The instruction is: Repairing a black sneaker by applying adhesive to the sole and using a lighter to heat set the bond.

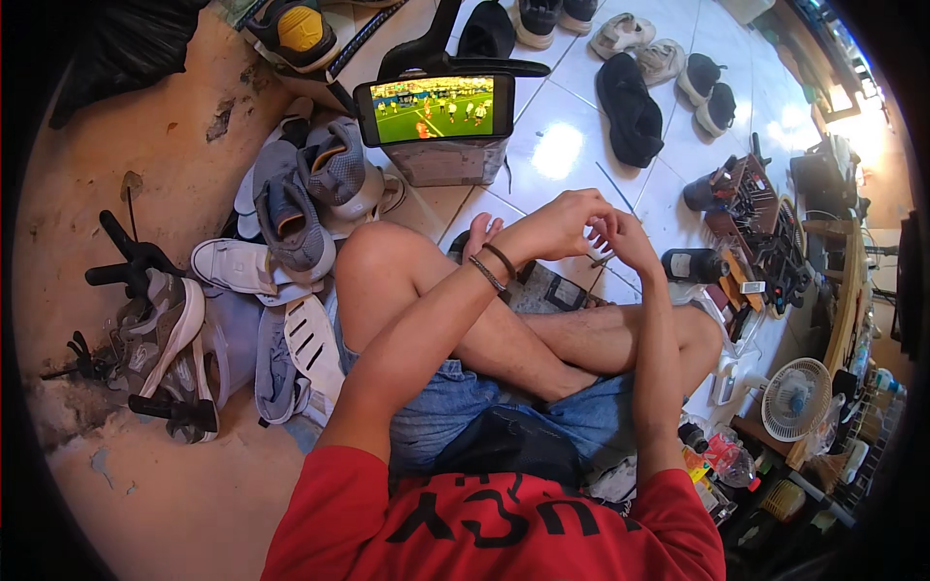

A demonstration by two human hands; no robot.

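My left hand point(567, 223) and my right hand point(625, 239) are raised close together in front of my crossed legs. The fingers of both are bent and drawn into a pinch. Whatever they hold, if anything, is too small to make out. A thin bluish strand point(617, 184) shows just beyond the fingertips, and I cannot tell whether it is in them or on the floor. Below the hands, between my shins, lies a dark rectangular block point(560, 290). Two bracelets point(492, 269) circle my left wrist.
Ahead, a phone point(436, 108) playing a football match leans on a taped box point(450, 163). Grey sneakers point(294, 218) and white shoes are heaped at left. Black shoes point(630, 111) stand on the tiles. At right are a black bottle point(693, 264), a tool rack point(751, 198) and a small fan point(796, 399).
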